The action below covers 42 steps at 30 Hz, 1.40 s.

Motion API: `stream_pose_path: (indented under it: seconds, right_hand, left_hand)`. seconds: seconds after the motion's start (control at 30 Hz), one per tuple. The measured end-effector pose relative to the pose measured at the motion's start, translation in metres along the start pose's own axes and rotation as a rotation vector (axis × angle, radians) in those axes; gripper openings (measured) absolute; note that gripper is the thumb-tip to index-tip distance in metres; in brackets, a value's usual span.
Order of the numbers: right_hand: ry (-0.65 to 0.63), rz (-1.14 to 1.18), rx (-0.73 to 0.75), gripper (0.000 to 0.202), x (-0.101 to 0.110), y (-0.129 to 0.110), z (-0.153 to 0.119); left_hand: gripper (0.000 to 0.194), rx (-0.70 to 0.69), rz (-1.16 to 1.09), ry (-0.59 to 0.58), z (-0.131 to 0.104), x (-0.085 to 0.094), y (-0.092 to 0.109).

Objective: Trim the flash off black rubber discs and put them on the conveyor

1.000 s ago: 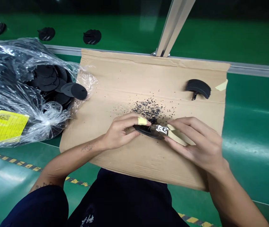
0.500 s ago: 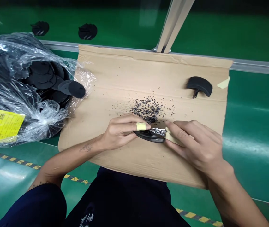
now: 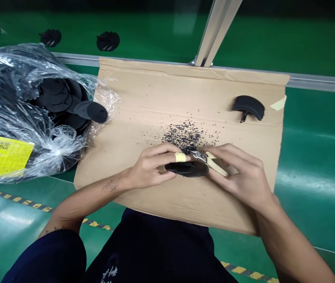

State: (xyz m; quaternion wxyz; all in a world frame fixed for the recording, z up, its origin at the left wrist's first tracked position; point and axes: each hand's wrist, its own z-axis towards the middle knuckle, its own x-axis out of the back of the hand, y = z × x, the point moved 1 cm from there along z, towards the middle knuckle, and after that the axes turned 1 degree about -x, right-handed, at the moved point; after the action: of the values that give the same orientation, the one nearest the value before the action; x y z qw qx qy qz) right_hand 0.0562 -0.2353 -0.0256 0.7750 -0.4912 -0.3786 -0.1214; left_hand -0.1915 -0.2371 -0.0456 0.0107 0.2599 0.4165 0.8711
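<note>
My left hand [image 3: 155, 165], with yellow tape on a finger, pinches the left edge of a round black disc [image 3: 188, 169]. In my right hand [image 3: 241, 173] are cutting pliers [image 3: 214, 163] with pale yellow handles. Their metal jaws lie just above the disc's upper right edge, pointing left. Beyond the disc, small black bits [image 3: 183, 135] are scattered over a cardboard sheet [image 3: 138, 90]. A curved black part with a short stem [image 3: 248, 106] rests at the cardboard's upper right.
A clear plastic bag [image 3: 11, 98] full of black discs [image 3: 55, 94] stands at the left, with a yellow label [image 3: 6, 157]. Behind a metal rail [image 3: 321, 81] lie several black parts [image 3: 107, 41]. An upright metal post [image 3: 217, 31] rises from the rail.
The plier jaws have moved off the disc, up and slightly left, and now show more fully. The disc is turned to show more of its dark face. My left hand has shifted slightly right.
</note>
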Motion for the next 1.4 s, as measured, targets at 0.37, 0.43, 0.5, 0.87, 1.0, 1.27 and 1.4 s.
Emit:
stream_pose_path:
  seconds: [0.37, 0.43, 0.5, 0.87, 1.0, 1.27, 1.4]
  right_hand:
    - [0.153, -0.576, 0.232, 0.026, 0.009, -0.004, -0.005]
    - [0.137, -0.586, 0.175, 0.028, 0.017, -0.001, -0.011]
    - [0.111, -0.578, 0.143, 0.030, 0.024, 0.005, -0.022]
    - [0.200, -0.612, 0.082, 0.043, 0.017, 0.031, -0.083]
    - [0.257, -0.597, 0.028, 0.037, 0.027, 0.022, -0.110]
    - [0.329, -0.571, -0.106, 0.032, 0.068, 0.033, -0.146]
    - [0.389, -0.513, -0.225, 0.028, 0.114, 0.072, -0.082]
  left_hand:
    - [0.032, 0.075, 0.058, 0.002, -0.001, -0.001, 0.000]
    - [0.018, 0.142, 0.046, 0.017, 0.001, 0.005, 0.002]
    - [0.020, 0.257, 0.014, 0.022, 0.008, 0.015, 0.003]
    - [0.062, 0.446, 0.445, -0.011, 0.157, 0.077, -0.087]
    - [0.033, 0.404, 0.577, -0.077, 0.195, 0.074, -0.109]
    - [0.032, 0.469, 0.776, -0.260, 0.184, 0.091, -0.119]
    - [0.029, 0.349, 0.730, -0.395, 0.151, 0.116, -0.093]
